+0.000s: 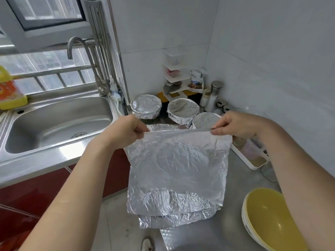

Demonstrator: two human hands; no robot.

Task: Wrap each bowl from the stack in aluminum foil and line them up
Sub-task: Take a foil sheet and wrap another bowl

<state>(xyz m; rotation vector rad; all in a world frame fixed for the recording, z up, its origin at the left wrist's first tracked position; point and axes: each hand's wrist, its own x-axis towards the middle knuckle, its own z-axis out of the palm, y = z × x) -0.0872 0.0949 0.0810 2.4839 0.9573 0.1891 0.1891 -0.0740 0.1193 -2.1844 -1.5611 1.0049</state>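
I hold a crinkled sheet of aluminum foil (177,165) up by its top edge over the steel counter. My left hand (125,132) pinches the top left corner, and my right hand (235,125) pinches the top right corner. The sheet's lower end hangs onto more foil sheets (172,221) lying at the counter's front edge. Three foil-wrapped bowls stand behind: one at the left (146,105), one in the middle (183,110), one at the right (204,120), partly hidden by the sheet. A stack of yellow bowls (268,218) sits at the lower right.
A steel sink (59,122) with a faucet (85,64) lies to the left. A white corner rack (176,75), jars and shakers (213,95) crowd the back corner. A white tray (250,156) sits by the right wall. A yellow bottle (9,87) stands at far left.
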